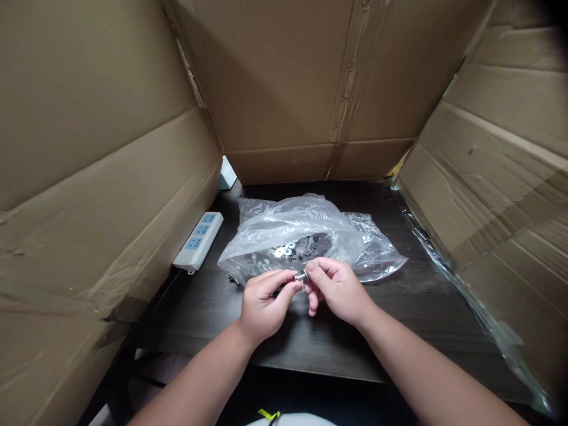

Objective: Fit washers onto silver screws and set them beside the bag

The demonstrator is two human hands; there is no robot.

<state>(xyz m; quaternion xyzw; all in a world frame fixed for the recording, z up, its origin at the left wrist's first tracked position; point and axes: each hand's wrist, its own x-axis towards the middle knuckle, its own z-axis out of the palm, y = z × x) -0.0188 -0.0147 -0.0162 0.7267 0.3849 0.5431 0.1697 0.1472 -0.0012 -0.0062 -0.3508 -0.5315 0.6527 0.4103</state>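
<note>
Over the near part of the dark table, both hands meet at a small silver metal cylinder [302, 276]; its exact kind is too small to make out. My left hand [266, 305] pinches its left end between thumb and index finger. My right hand [341, 291] grips the other end with thumb and fingers closed. Just beyond the hands lies an open clear plastic bag [293, 222]. Inside it are several shiny washers [284, 250] and many small dark screws [306, 248]. A few loose dark screws [234, 280] rest on the table left of my left hand.
Cardboard walls [284, 106] enclose the table [426, 319] at the back and both sides. A white power strip [199, 242] lies along the left wall. Another clear plastic bag [377, 251] spreads out to the right. The table's front edge runs below my forearms.
</note>
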